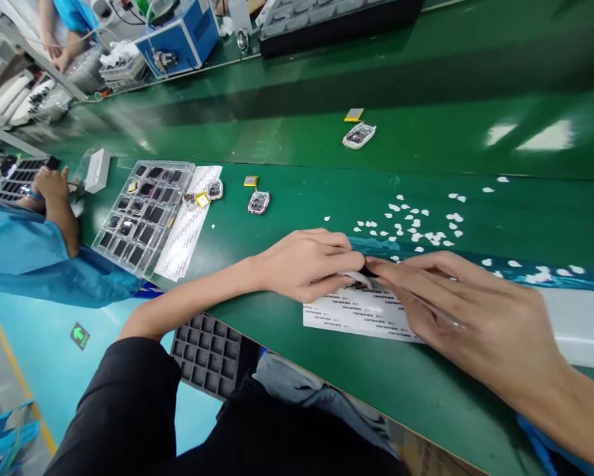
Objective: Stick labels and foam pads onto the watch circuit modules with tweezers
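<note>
Over a printed white sheet [361, 314], my left hand [316, 264] pinches a small white-rimmed electronic device casing [361, 277], mostly covered by the fingers. My right hand [485, 317] meets it from the right, fingertips at a small dark part [369, 270] on the casing. A thin shiny stick-like tool [445, 314] lies in the right hand; its tip is hidden, so its exact kind is unclear. Just beyond the hands, many small white round tabbed pieces [415, 223] are scattered on the green table, some on a blue strip [380, 248].
Open casings with yellow-edged batteries lie at a casing [259, 202] and another casing [359, 135]. Left stands a clear compartment tray [145, 215] of dark screens, near a co-worker's hand [53, 188]. A white box [579, 324] is at right; a blue machine [180, 39] stands behind.
</note>
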`<state>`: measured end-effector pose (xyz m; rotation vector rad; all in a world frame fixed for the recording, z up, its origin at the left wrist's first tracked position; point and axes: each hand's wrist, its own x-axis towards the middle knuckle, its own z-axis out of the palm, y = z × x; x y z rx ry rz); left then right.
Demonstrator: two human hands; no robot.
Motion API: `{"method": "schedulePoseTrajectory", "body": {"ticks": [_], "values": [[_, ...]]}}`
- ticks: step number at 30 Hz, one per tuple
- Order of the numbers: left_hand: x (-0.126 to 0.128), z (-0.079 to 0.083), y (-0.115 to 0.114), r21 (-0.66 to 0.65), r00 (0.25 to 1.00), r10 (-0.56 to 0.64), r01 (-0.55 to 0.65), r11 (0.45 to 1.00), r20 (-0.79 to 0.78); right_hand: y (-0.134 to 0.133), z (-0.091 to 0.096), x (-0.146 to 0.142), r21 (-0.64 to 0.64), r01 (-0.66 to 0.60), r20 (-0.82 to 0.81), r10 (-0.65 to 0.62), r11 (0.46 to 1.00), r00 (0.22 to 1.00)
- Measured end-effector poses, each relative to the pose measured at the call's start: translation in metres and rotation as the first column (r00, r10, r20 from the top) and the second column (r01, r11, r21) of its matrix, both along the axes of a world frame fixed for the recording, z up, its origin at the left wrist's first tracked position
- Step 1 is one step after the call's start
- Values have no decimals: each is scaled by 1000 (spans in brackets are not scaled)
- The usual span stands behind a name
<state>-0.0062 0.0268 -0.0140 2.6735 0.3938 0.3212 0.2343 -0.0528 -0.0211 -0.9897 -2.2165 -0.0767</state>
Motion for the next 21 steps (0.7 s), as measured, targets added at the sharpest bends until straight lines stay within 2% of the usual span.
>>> {"method": "schedulePoseTrajectory", "body": {"ticks": [4,7,9,10,11,12,13,14,15,16,17,18,19,20,21], "values": [[2,-1,0,31,999,-19,20,999,-32,1,5,3,89,13,76,-20,996,997],[2,5,-2,21,997,-40,41,999,-70,1,3,17,146,111,71,-123,983,990],[2,12,-7,-51,998,-46,44,998,-40,0,0,28,155,179,50,-189,971,981],[1,15,-10,-103,1000,-20,22,994,22,-1,-1,32,146,199,38,-207,969,978],[0,19,-13,-161,991,60,-40,986,120,-2,-2,35,130,204,35,-210,970,977],[-2,22,-14,-226,947,196,-139,964,255,-3,-3,37,115,203,28,-208,972,978],[-3,25,-15,-311,844,362,-249,917,395,-4,-4,37,97,203,24,-206,974,978],[-5,27,-13,-419,690,523,-336,843,501,-6,-4,38,82,201,22,-203,976,979],[-7,29,-10,-541,525,653,-374,754,546,-7,-5,38,72,199,19,-201,977,979],[-8,29,-5,-666,414,748,-354,657,518,-8,-7,38,68,195,16,-196,979,980],[-10,29,1,-782,378,818,-294,550,433,-9,-9,38,67,184,20,-186,981,982],[-12,28,7,-879,411,856,-213,426,315,-9,-11,38,72,172,22,-173,983,985],[-13,26,12,-948,483,856,-141,285,185,-11,-13,39,86,155,24,-158,984,987],[-13,25,16,-985,559,826,-82,151,80,-12,-15,41,103,139,29,-142,985,989],[-13,23,17,-998,628,778,-38,44,10,-14,-16,42,107,130,40,-135,986,990]]}}
